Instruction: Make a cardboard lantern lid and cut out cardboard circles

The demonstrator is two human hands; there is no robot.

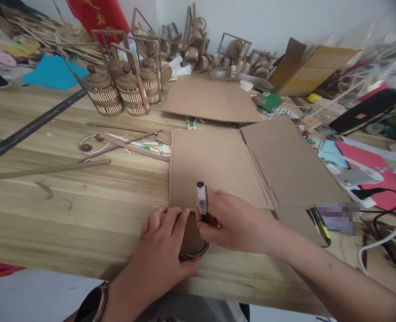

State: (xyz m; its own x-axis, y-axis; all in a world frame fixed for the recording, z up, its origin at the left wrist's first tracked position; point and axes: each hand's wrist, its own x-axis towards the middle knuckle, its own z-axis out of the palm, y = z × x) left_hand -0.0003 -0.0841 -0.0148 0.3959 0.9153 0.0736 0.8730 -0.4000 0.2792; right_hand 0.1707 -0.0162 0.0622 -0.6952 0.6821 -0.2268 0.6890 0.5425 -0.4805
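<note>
Right hand (pixel 229 221) around translucent pen (pixel 201 199).

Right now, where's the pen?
Head view, just right of center: upright in the right hand, pen above the round brown piece.

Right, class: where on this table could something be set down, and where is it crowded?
Bare wood lies between the long flat strip, the left hand and the near edge. Crowded: the far side, with lidded baskets, and the right, with a pink sheet among clutter.
</note>
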